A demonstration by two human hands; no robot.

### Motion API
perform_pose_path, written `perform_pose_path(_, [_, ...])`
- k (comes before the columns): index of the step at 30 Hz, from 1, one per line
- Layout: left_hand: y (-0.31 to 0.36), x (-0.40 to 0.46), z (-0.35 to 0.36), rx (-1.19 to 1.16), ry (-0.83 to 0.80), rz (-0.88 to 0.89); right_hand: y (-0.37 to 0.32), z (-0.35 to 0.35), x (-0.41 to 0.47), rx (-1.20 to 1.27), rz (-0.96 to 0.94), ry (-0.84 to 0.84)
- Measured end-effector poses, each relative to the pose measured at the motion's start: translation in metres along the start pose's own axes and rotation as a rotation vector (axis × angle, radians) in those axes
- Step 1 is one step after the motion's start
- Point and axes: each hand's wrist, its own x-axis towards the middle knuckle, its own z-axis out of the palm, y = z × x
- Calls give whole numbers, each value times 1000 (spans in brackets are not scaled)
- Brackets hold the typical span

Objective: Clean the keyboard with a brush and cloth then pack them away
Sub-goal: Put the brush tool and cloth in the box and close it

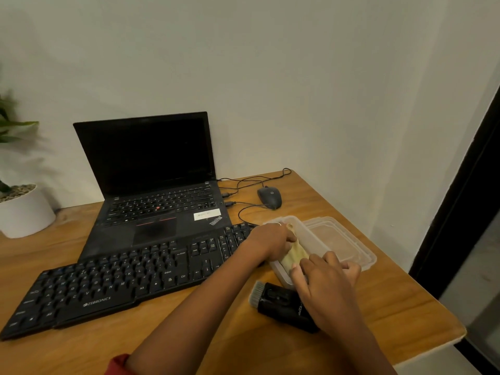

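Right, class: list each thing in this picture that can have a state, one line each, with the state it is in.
laptop: lid open, screen dark
container: open, cloth inside
lid: off, lying beside the container
cloth: folded, in the container, held by both hands
brush: lying on the table, outside the container
left hand: gripping the cloth
right hand: on the cloth
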Motion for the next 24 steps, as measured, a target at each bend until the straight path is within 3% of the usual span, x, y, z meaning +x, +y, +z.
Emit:
perform_pose_path(2, [1, -8, 0, -43, 79, 4, 0, 2, -2, -10, 2, 9])
perform_pose_path(6, [-2, -30, 14, -89, 427, 8, 1, 3, -3, 4, 10, 37])
perform_pose_path(9, [-5, -54, 28, -207, 583, 15, 0, 3, -6, 122, 18, 45])
perform_pose_path(14, [-2, -107, 53, -415, 782, -66, -7, -10, -31, 356, 108, 274])
perform_pose_path(18, [7, -139, 73, -533, 846, -141, -16, -18, -54, 384, 137, 268])
perform_pose_path(21, [12, -150, 78, -607, 847, -238, -18, -14, -66, 314, 180, 132])
perform_pose_path(24, [11, -157, 83, -595, 693, -375, -22, -7, -77, 182, 155, -22])
